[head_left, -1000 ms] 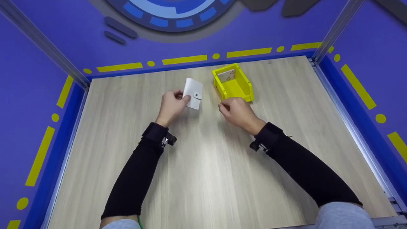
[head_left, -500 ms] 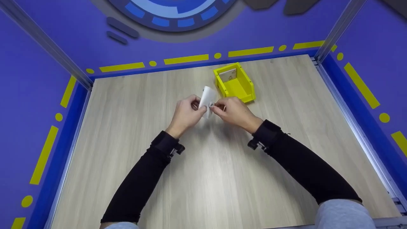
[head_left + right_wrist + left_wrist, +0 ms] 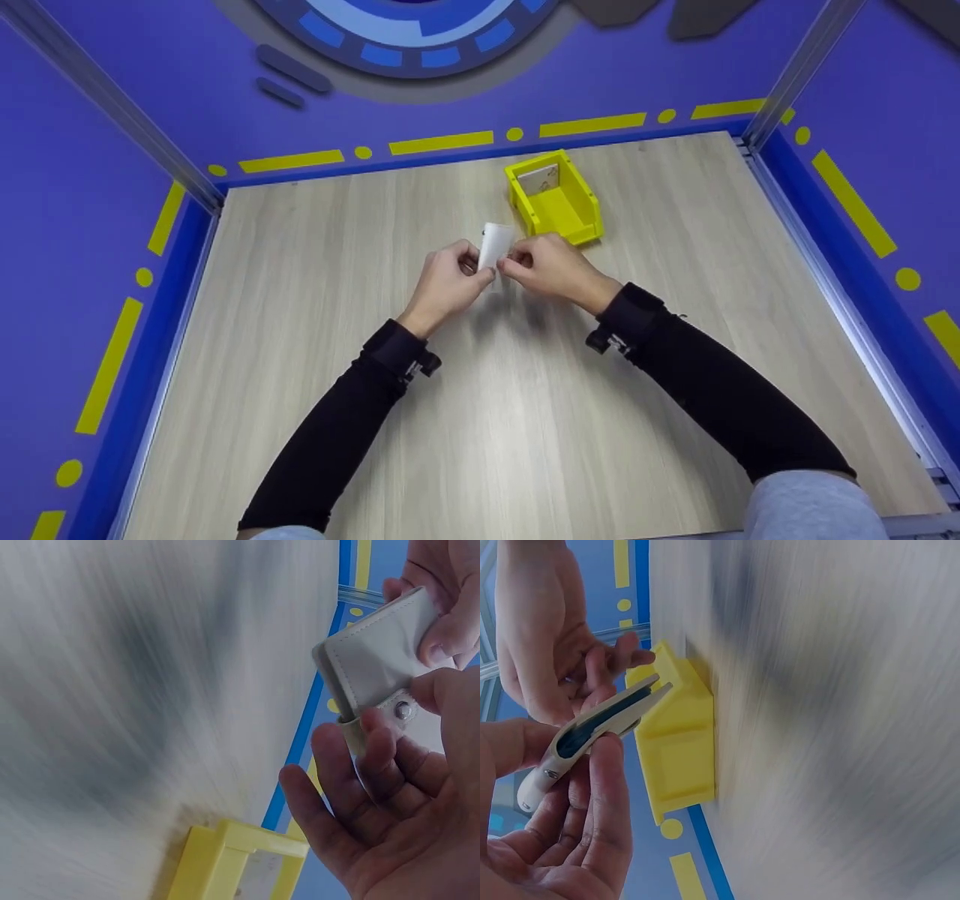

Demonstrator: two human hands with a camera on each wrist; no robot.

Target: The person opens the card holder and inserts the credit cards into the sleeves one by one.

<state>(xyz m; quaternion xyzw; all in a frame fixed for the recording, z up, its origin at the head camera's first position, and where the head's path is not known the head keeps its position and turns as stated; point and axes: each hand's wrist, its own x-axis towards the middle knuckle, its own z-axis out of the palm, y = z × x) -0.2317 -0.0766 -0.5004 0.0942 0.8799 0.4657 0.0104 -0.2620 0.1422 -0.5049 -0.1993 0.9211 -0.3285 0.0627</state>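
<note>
A small white card wallet (image 3: 495, 244) with a snap strap is held above the table between my hands. My left hand (image 3: 448, 281) pinches its left side between thumb and fingers. In the left wrist view the wallet (image 3: 549, 762) shows edge-on, with dark inner layers between its covers. My right hand (image 3: 559, 266) has its thumb and index finger at the strap, pinching it beside the metal snap (image 3: 403, 710). The strap lies over the wallet's edge in the right wrist view; whether the snap is fastened I cannot tell.
Just beyond my right hand, a yellow open-front bin (image 3: 559, 210) stands on the wood-grain table (image 3: 480, 420). A white patterned flat piece (image 3: 538, 178) leans inside at its back. Blue panels (image 3: 420, 112) enclose the table at the back and sides.
My left hand has carried the wallet rightward to my right hand and turned it more edge-on. My right hand has taken hold at the strap. Both have since lowered slightly.
</note>
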